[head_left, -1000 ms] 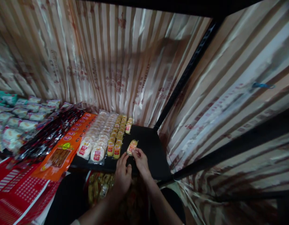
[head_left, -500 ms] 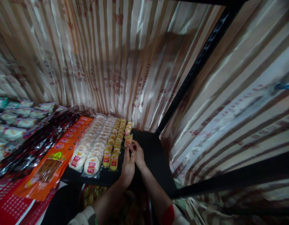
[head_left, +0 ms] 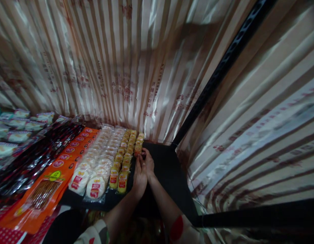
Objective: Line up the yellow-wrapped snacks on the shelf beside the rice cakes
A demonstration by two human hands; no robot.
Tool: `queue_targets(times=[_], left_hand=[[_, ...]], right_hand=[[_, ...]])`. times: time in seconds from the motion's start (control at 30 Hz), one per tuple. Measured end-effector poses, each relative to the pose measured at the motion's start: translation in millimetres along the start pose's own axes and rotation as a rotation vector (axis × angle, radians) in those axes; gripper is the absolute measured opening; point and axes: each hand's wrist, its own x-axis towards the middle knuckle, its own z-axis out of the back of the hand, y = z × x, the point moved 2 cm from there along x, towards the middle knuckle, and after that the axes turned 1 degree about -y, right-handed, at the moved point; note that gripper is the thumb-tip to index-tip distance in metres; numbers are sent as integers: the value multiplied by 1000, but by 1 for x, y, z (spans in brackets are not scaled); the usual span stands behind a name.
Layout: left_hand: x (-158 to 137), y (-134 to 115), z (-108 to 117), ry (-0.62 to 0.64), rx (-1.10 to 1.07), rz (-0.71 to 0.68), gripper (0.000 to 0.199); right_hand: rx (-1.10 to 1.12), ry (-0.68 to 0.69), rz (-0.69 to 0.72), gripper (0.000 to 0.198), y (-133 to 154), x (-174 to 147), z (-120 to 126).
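Fingertips of a person's left hand (head_left: 140,178) and right hand (head_left: 149,166) meet at the nearest small yellow plastic-wrapped snack (head_left: 138,151) of a short row just right of a double row of matching yellow packets (head_left: 127,158) on a black shelf (head_left: 169,173); whether either grip pinches it cannot be told. Left of the double row lie round white snacks in clear plastic (head_left: 104,166), and beyond them a long, flat orange plastic packet (head_left: 59,169).

Shop, packaged snacks (head_left: 122,182) in rows, shelf (head_left: 168,169)
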Motion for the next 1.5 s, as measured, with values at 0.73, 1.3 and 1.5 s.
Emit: queue_targets(times=[0.73,1.3,1.5], left_hand=[[-43,-8,12,46,96,48,45],[-189,125,129,78,804,-66,47],[-178,145,152,41,995,45,52]], right_hand=[[161,-117,-74,41,-10,-49,11],[-131,353,-3,34,-41,-284,3],[-201,532,42,34,-39,-289,-9]])
